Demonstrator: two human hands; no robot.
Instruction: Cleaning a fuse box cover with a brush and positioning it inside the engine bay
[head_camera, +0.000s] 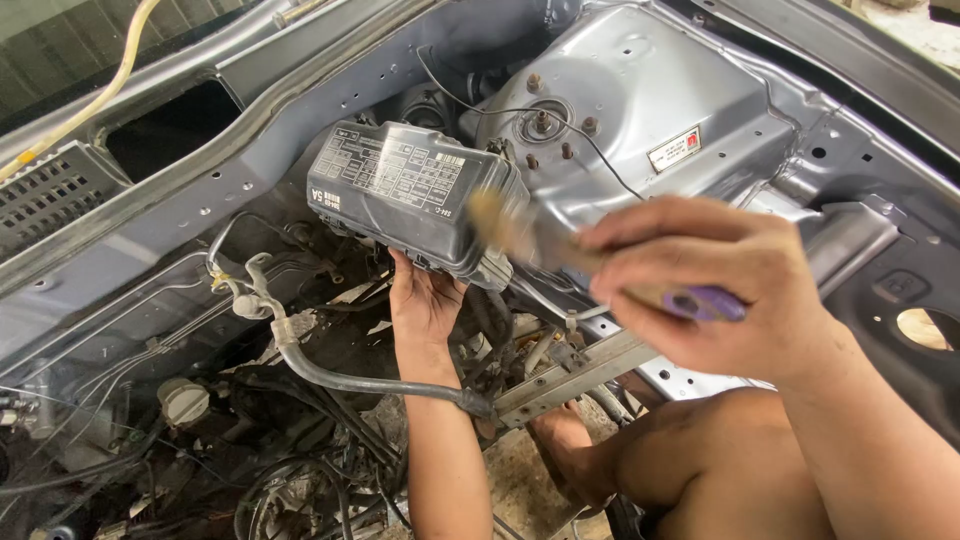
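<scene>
**Fuse box propped up for brushing**

Across the frame lies a stripped grey engine bay (650, 90). At centre, the black fuse box (415, 195) rests on the left hand (425, 300), fingers closed beneath, tilting it upward. Right of centre, the right hand (700, 285) grips a purple-handled brush (520, 232), bristles touching the box.

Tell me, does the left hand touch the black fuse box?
Touching. The head view shows the left hand pressed up against the underside of the black fuse box, its fingers meeting the lower edge with no gap.
</scene>
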